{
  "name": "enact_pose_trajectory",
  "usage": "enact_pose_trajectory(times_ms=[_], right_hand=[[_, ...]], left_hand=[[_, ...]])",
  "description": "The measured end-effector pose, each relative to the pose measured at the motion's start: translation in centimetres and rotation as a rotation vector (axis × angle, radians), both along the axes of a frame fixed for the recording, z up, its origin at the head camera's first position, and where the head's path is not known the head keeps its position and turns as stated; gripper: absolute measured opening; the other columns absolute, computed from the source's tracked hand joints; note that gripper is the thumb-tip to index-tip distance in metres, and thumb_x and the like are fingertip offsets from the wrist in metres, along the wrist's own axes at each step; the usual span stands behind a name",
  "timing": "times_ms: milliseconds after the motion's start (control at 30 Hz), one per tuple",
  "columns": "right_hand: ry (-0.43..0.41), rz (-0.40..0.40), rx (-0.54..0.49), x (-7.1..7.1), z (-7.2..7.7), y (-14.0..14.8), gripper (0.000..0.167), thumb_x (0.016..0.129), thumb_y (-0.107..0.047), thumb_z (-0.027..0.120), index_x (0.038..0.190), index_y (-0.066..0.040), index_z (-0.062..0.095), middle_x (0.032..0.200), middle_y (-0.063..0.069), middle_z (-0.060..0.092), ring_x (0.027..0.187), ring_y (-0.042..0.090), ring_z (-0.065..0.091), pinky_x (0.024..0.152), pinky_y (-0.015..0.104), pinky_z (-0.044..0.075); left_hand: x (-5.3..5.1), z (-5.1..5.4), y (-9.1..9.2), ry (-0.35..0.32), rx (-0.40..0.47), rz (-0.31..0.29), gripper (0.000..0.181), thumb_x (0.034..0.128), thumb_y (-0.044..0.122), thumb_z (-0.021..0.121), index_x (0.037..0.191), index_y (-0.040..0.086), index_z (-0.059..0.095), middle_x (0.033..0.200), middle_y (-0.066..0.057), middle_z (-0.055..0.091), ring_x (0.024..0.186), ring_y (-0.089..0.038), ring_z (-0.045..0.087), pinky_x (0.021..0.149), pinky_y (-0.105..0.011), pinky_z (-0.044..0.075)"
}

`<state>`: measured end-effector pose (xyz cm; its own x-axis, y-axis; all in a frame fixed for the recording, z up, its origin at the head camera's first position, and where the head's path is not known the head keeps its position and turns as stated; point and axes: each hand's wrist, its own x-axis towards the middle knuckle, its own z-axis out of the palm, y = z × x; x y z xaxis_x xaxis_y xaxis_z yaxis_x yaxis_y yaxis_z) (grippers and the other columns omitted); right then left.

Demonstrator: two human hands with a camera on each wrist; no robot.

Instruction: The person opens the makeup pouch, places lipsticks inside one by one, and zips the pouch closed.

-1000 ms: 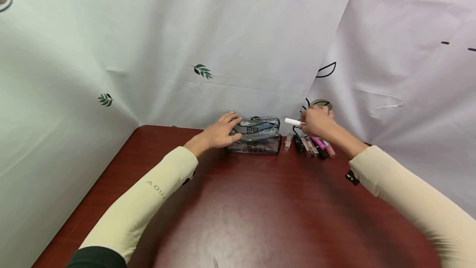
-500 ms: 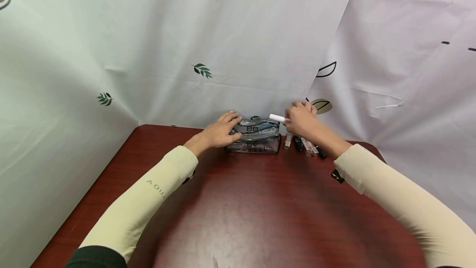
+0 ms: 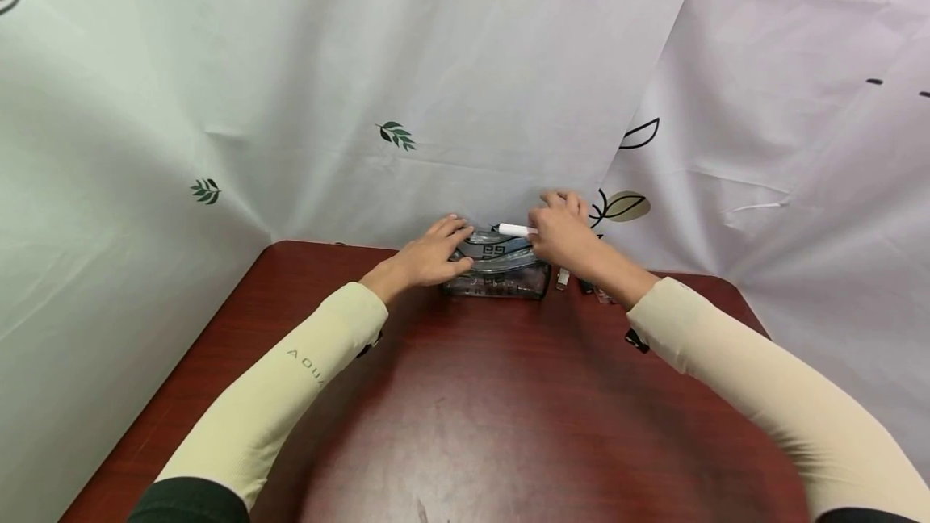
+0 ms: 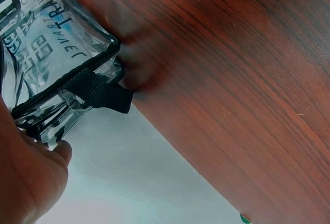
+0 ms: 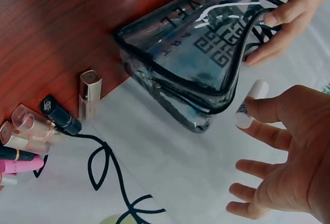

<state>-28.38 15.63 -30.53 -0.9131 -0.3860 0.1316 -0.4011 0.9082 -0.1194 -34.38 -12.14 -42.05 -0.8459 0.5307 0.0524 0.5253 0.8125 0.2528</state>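
Observation:
A clear, dark-edged travel pouch (image 3: 496,274) stands near the back of the table with its top gaping. My left hand (image 3: 425,259) holds its left end, thumb at the front rim and fingers toward the back rim. Above the pouch's right end, my right hand (image 3: 563,231) pinches a small white tube (image 3: 514,230), like a lip balm stick, between thumb and forefinger. In the right wrist view the white tube (image 5: 252,103) has blue print and sits just outside the pouch (image 5: 180,43); the other fingers are spread. Only the pouch's left end with its black strap (image 4: 98,91) shows in the left wrist view.
Right of the pouch lie several cosmetics: a gold-and-clear tube (image 5: 90,94), a black tube (image 5: 61,114), a clear-capped pink one (image 5: 33,123) and a magenta one (image 5: 21,164). A white printed cloth (image 3: 465,103) hangs behind the red-brown table (image 3: 465,410).
My right hand has carried the white tube leftward from above the cosmetics to over the pouch's right part. The left hand has stayed on the pouch.

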Motion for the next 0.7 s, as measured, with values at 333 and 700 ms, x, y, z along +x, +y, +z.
enact_pose_trajectory(times_ms=[333, 700], right_hand=[[0.036, 0.041, 0.029, 0.0, -0.8, -1.4, 0.018, 0.11, -0.021, 0.07, 0.116, -0.006, 0.08, 0.172, 0.028, 0.049, 0.166, 0.055, 0.028, 0.135, 0.077, 0.022], [0.042, 0.032, 0.049, 0.2, -1.3, -2.0, 0.021, 0.108, -0.022, 0.073, 0.122, -0.007, 0.079, 0.173, 0.027, 0.048, 0.165, 0.056, 0.029, 0.135, 0.076, 0.023]], left_hand=[[1.0, 1.4, 0.2, -0.025, 0.006, 0.001, 0.083, 0.1126, 0.065, 0.041, 0.182, 0.021, 0.028, 0.191, -0.005, 0.021, 0.18, -0.028, 0.007, 0.121, -0.08, 0.046], [4.0, 3.9, 1.0, -0.083, 0.03, 0.037, 0.079, 0.1143, 0.051, 0.048, 0.182, 0.015, 0.027, 0.191, -0.01, 0.019, 0.181, -0.031, 0.004, 0.135, -0.068, 0.037]])
